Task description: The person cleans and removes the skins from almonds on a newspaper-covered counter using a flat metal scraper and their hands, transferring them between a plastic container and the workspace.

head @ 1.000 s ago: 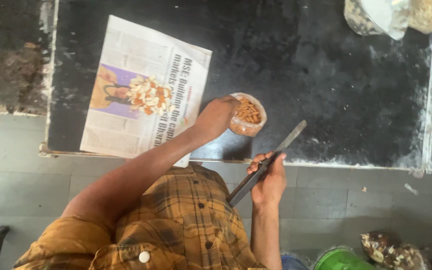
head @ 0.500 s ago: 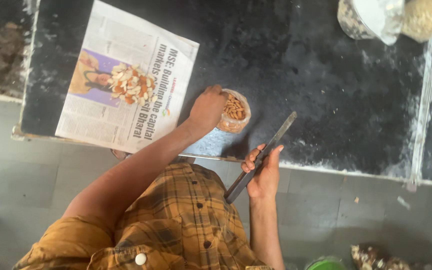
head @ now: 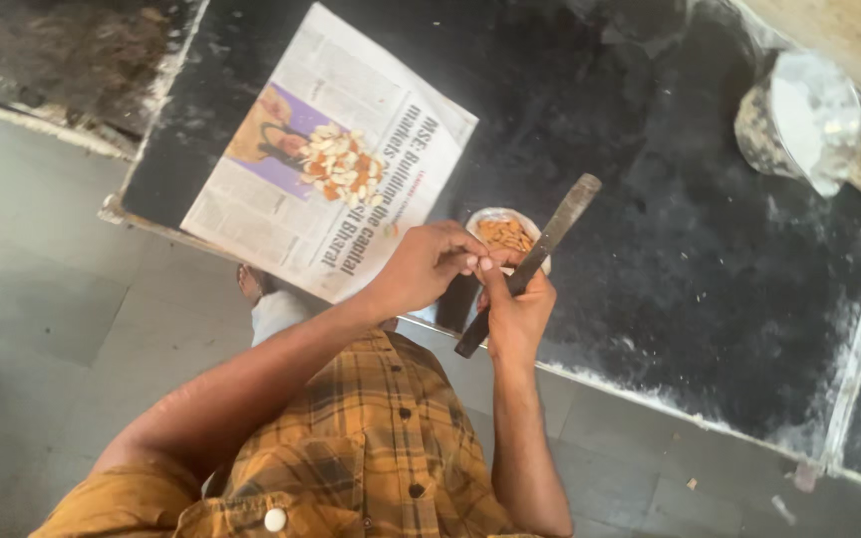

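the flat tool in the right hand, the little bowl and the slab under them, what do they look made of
The flat tool looks like dull dark metal, perhaps iron: grey, matte, thin and straight. The small bowl holding brown pieces seems clear glass or plastic: its rim glints pale; which, I cannot tell. The slab looks like black stone, worn and dusted white along its edge.

Black stone counter (head: 650, 299) above grey tiled floor (head: 42, 329).
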